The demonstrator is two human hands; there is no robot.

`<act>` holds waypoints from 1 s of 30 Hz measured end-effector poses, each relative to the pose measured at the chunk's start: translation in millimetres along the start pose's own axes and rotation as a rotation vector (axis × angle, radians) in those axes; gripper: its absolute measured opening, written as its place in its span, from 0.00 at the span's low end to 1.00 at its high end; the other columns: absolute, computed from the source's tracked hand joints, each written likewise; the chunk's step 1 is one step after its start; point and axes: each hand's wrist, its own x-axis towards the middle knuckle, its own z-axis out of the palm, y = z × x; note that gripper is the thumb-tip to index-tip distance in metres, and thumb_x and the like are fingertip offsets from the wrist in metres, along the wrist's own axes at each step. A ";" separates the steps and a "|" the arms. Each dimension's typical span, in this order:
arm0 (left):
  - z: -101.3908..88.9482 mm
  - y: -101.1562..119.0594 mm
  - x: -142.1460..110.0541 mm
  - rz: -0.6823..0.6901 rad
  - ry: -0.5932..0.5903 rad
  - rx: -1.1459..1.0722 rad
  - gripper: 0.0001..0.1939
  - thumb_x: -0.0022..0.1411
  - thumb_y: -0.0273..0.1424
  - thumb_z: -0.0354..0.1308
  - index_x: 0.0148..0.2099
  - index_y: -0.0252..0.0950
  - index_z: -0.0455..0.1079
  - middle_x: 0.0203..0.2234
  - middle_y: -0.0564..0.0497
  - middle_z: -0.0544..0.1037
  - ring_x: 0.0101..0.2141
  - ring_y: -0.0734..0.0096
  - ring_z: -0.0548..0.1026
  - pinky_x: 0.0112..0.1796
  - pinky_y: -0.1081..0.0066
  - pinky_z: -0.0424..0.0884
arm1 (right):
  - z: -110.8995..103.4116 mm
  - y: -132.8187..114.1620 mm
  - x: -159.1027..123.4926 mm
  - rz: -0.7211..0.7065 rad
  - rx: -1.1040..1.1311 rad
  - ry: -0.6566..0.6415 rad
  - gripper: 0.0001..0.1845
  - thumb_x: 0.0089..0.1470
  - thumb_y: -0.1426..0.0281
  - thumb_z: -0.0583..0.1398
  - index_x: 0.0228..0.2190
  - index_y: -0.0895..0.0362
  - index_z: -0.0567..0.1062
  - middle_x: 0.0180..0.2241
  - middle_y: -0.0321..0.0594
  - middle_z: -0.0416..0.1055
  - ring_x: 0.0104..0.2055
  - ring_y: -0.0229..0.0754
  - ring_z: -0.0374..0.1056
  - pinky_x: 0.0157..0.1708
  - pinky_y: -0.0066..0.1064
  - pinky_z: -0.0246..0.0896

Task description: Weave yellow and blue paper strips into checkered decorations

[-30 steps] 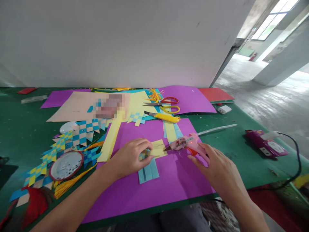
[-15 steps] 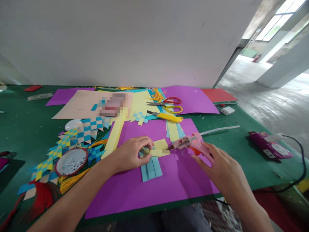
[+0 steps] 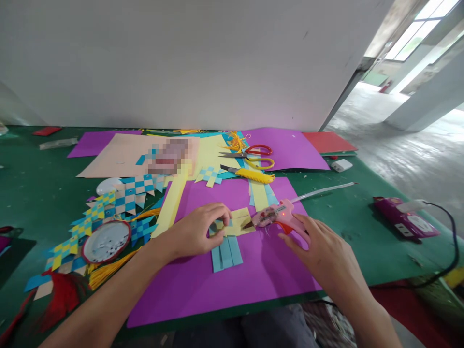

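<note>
Grips the pink glue gun (image 3: 270, 215) right of centre, right hand (image 3: 328, 249) curled; curves left hand (image 3: 197, 229) at woven paper strips (image 3: 227, 253) mid-frame, can't tell if pinching.

Your green worktop (image 3: 366, 246), rest of it: scissors (image 3: 248, 156) near the far edge, yellow cutter (image 3: 254, 175) just nearer, blade out. Orange threads (image 3: 236, 142) beyond the scissors. Peach sheet (image 3: 105, 157) far left of centre, red sheet (image 3: 329, 143) toward your far right corner, white adapter (image 3: 341, 166) just nearer. Purple packet (image 3: 404, 220) by the right edge, white plug (image 3: 412, 206) on top, dark cable (image 3: 451, 222) running off it. Left side: checkered woven paper pieces (image 3: 129, 200) around a red-rimmed dish (image 3: 108, 241) with dark specks, yellow tassel (image 3: 108, 271) beside it. Red tassel (image 3: 63, 297) at your near left corner.
</note>
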 end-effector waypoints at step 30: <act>-0.6 -2.0 2.4 -0.066 -0.037 -0.126 0.04 0.57 0.24 0.50 0.34 0.39 0.60 0.39 0.51 0.72 0.39 0.67 0.71 0.36 0.70 0.67 | 0.6 -22.3 1.3 -0.165 0.006 0.102 0.19 0.62 0.62 0.51 0.47 0.62 0.70 0.38 0.49 0.75 0.38 0.50 0.71 0.31 0.37 0.67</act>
